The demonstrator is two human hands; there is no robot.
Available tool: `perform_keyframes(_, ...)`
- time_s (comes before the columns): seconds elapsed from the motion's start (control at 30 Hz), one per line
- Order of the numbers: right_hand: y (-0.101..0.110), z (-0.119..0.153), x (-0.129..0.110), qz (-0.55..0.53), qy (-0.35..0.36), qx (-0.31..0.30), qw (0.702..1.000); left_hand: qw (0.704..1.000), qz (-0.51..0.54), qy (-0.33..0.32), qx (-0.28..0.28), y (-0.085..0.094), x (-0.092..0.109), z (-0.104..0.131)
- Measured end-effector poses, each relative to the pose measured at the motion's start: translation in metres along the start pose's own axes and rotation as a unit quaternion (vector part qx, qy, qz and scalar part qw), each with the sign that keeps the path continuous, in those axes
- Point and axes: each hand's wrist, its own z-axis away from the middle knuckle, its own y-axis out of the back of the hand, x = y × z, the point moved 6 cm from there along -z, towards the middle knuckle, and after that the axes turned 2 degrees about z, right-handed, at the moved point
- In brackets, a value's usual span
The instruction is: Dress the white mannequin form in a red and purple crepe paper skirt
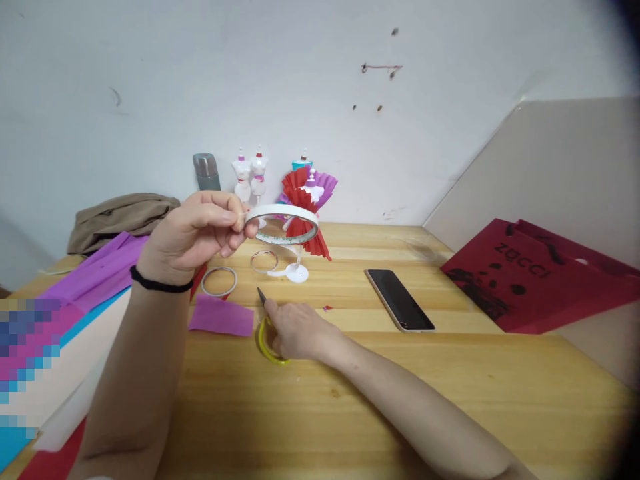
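Observation:
My left hand [207, 227], raised above the table, pinches a narrow roll of white tape [316, 223] at its left edge. Lower down, my right hand [300, 330] is closed on yellow-handled scissors [270, 347] lying on the table, blades toward the back left. Left of the scissors lies a purple paper piece [221, 316]. A thin white ring [203, 283] is just behind that paper, with a second, clear ring [264, 253] nearby. Behind the tape stands a small mannequin [297, 273] dressed in red and purple pleated paper.
Two white mannequins [242, 175] and a grey bottle [207, 172] stand by the wall. Colored paper sheets [95, 273] and brown cloth [120, 217] are at left. A phone [400, 300] lies right of my right hand, and a red bag [500, 280] farther right.

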Motion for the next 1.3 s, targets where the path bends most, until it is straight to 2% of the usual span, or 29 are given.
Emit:
perform_keyframes(0.13, 0.026, 0.006, 0.013, -0.129, -0.008, 0.098, 0.987, 1.000, -0.007, 0.004, 0.017, 0.012, 0.003, 0.001)
perform_keyframes(0.2, 0.032, 0.006, 0.021, -0.269, -0.002, 0.098, 0.958, 0.999, -0.004, -0.014, 0.031, 0.020, 0.009, 0.004)
perform_keyframes(0.23, 0.031, 0.006, 0.023, -0.355, 0.004, 0.073, 0.932, 0.999, 0.000, -0.025, 0.041, 0.024, 0.012, 0.005)
perform_keyframes(0.3, 0.029, 0.004, 0.022, -0.507, 0.030, 0.024, 0.861, 0.996, 0.017, -0.050, 0.073, 0.033, 0.018, 0.007)
perform_keyframes(0.4, 0.029, 0.003, 0.014, -0.645, 0.090, -0.021, 0.759, 0.986, 0.063, -0.077, 0.137, 0.045, 0.021, 0.008)
perform_keyframes(0.47, 0.031, 0.006, 0.007, -0.692, 0.127, -0.039, 0.710, 0.979, 0.089, -0.079, 0.165, 0.051, 0.020, 0.008)
perform_keyframes(0.53, 0.034, 0.010, 0.003, -0.719, 0.154, -0.054, 0.675, 0.975, 0.106, -0.075, 0.178, 0.053, 0.017, 0.007)
perform_keyframes(0.7, 0.044, 0.019, 0.001, -0.761, 0.172, -0.050, 0.623, 0.975, 0.115, -0.070, 0.177, 0.050, 0.018, 0.007)
perform_keyframes(0.83, 0.045, 0.020, -0.003, -0.801, 0.172, -0.059, 0.570, 0.977, 0.101, -0.085, 0.166, 0.046, 0.024, 0.010)
perform_keyframes(0.93, 0.044, 0.019, -0.005, -0.813, 0.164, -0.060, 0.556, 0.979, 0.084, -0.098, 0.155, 0.045, 0.026, 0.011)
perform_keyframes(1.07, 0.047, 0.019, -0.002, -0.819, 0.115, -0.029, 0.561, 0.985, 0.054, -0.093, 0.135, 0.042, 0.023, 0.008)
perform_keyframes(1.3, 0.051, 0.020, 0.005, -0.822, 0.060, 0.001, 0.567, 0.995, 0.012, -0.070, 0.074, 0.014, 0.007, -0.002)
